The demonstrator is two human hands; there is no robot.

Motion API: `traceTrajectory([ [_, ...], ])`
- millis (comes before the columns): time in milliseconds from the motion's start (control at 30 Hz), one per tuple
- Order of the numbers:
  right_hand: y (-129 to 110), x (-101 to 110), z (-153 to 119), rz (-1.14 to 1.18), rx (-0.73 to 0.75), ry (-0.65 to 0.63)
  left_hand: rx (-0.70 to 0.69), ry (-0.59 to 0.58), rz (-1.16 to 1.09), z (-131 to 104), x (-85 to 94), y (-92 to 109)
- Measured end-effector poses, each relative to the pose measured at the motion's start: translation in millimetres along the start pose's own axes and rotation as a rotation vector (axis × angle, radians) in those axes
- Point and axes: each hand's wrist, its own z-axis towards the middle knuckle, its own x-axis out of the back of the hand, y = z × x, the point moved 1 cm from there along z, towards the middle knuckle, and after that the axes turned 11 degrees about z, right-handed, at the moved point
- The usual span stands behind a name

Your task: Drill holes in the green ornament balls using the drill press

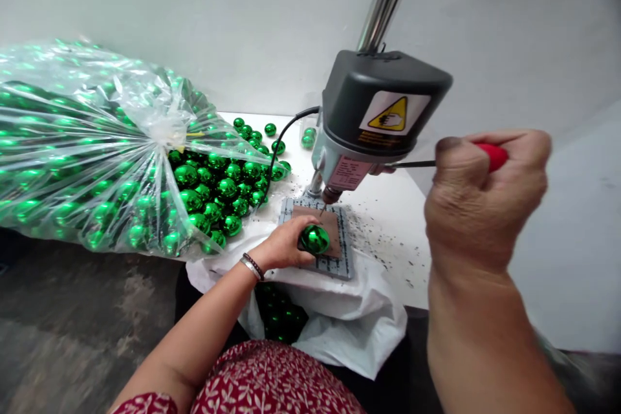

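Note:
My left hand is closed around a shiny green ball, fingers on its left side, over the base plate of a small drill press. A brown board lies on that plate. The thin drill bit points down just behind the ball; whether it touches cannot be made out. My right hand is wrapped round the red knob of the drill press lever, to the right of the motor housing.
A clear plastic bag full of green balls fills the left; loose green balls spill beside it. Dark shavings dot the white table. A white sack with green balls hangs at the front edge. A black cable runs from the drill.

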Motion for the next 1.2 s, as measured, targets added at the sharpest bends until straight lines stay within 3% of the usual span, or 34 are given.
traceTrajectory([
  [100,4,0,-3,-0.018,-0.021,0.009,-0.078,-0.050,0.117,-12,18.4,2],
  [167,6,-1,-4,-0.017,-0.016,0.017,-0.011,-0.047,0.251,-15,35.5,4],
  [367,10,0,-6,0.013,0.038,0.024,0.562,0.306,0.879,-8,95.6,-1],
  [467,12,1,-8,0.048,0.066,0.011,0.766,0.282,0.940,-3,113.0,-11],
  [600,13,2,-11,0.060,0.070,0.005,0.856,0.203,0.901,3,119.2,-25],
  [700,11,3,-12,0.070,0.056,-0.006,0.887,0.221,0.816,5,121.0,-25],
  [800,9,3,-12,0.090,0.050,-0.007,0.769,0.360,0.633,4,121.4,-16],
  [867,9,2,-12,0.108,0.062,-0.001,0.625,0.429,0.302,2,116.9,-7],
  [933,9,2,-13,0.119,0.077,0.004,0.520,0.400,-0.192,-1,106.8,-1],
  [1033,9,2,-14,0.112,0.081,-0.001,0.469,0.265,-0.828,-6,85.4,1],
  [1100,9,3,-14,0.112,0.077,-0.009,0.451,0.217,-1.032,-8,72.0,-1],
  [1200,9,3,-14,0.122,0.081,-0.020,0.460,0.211,-1.142,-6,57.2,-6],
])
